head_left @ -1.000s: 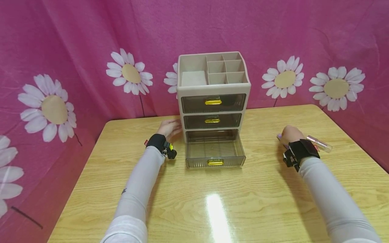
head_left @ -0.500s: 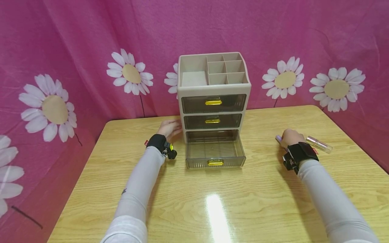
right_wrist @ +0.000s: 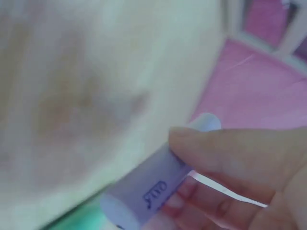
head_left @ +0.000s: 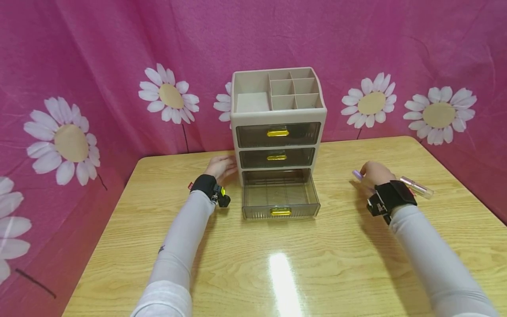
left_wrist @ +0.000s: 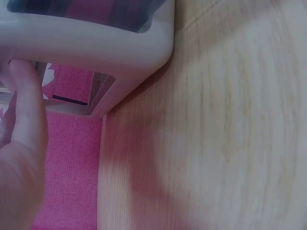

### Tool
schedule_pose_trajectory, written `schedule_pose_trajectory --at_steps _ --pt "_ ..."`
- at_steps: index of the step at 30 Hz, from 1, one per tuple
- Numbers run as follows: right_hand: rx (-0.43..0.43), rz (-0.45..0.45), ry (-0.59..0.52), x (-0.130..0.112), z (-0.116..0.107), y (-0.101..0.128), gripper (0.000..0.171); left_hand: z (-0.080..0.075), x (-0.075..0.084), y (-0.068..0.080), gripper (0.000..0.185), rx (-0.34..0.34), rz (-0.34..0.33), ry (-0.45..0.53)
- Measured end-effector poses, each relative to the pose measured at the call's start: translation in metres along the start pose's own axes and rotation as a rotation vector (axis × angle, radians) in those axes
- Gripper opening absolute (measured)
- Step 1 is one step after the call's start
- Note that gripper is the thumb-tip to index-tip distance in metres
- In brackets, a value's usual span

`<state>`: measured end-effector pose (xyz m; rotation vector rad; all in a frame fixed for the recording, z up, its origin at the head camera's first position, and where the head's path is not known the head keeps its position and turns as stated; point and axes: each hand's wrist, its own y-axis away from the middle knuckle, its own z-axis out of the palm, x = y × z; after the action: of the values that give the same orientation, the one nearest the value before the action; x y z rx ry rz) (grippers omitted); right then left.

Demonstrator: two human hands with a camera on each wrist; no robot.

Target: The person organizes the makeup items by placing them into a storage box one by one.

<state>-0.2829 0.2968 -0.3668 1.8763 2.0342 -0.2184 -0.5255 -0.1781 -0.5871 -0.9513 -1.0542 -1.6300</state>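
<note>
My right hand (head_left: 377, 173) pinches a purple lipstick tube (right_wrist: 146, 187) with dark lettering on its side. The thumb lies along the near side and the other fingers sit beneath it. In the head view only one end of the tube sticks out to the left of the hand. My left hand (head_left: 220, 167) rests against the left side of a beige cosmetics organizer (head_left: 279, 117), its fingers fairly straight; in the left wrist view a fingertip (left_wrist: 23, 72) meets the side by an opening. The organizer's bottom drawer (head_left: 257, 213) stands pulled out.
A clear and pink tube (head_left: 417, 188) lies on the wooden table (head_left: 336, 264), right of my right hand. Two upper drawers with gold handles are closed. The organizer's top has several compartments. A pink curtain (head_left: 206, 35) with daisies hangs behind the table.
My right hand turns and shifts slightly up and to the left with the purple lipstick tube, coming off the table. My left hand stays at the organizer's side.
</note>
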Motion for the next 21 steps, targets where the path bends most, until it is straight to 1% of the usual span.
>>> schedule_pose_trajectory --at_steps 1,2,3,5,7,9,11,15,16,17,19,20,21 --pt "0.004 -0.021 -0.007 -0.006 -0.003 0.001 0.03 0.004 0.004 0.008 0.047 0.003 0.004 -0.007" --pt "0.004 -0.042 -0.014 -0.013 -0.006 0.001 0.031 0.012 0.012 0.021 0.048 -0.001 0.009 -0.009" --pt "0.007 -0.063 -0.023 -0.02 -0.009 0.003 0.031 0.002 0.003 0.006 0.049 -0.001 0.009 -0.008" --pt "0.016 -0.114 -0.022 -0.035 -0.016 0.006 0.031 -0.01 -0.008 -0.015 0.051 0.0 0.01 -0.002" --pt "0.024 -0.168 -0.017 -0.05 -0.021 0.011 0.03 -0.014 -0.013 -0.022 0.051 0.002 0.01 0.002" --pt "0.022 -0.225 -0.015 -0.065 -0.025 0.017 0.029 -0.013 -0.012 -0.02 0.051 -0.001 0.008 0.006" --pt "0.013 -0.285 -0.01 -0.08 -0.028 0.023 0.027 -0.007 -0.006 -0.009 0.051 -0.012 0.013 0.013" --pt "0.002 -0.383 0.015 -0.107 -0.031 0.03 0.022 0.023 0.024 0.043 0.048 -0.02 0.023 -0.007" --pt "0.0 -0.4 0.024 -0.114 -0.031 0.031 0.021 0.031 0.03 0.054 0.047 -0.011 0.026 -0.018" --pt "0.001 -0.412 0.034 -0.12 -0.031 0.031 0.02 0.04 0.038 0.067 0.046 0.006 0.012 -0.032" --pt "-0.003 -0.432 0.053 -0.131 -0.029 0.03 0.018 0.048 0.045 0.078 0.044 0.023 0.008 -0.056" --pt "-0.009 -0.446 0.055 -0.136 -0.028 0.029 0.018 0.049 0.046 0.079 0.044 0.029 0.006 -0.06" --pt "-0.017 -0.463 0.056 -0.14 -0.027 0.027 0.017 0.047 0.044 0.075 0.043 0.032 -0.004 -0.059"
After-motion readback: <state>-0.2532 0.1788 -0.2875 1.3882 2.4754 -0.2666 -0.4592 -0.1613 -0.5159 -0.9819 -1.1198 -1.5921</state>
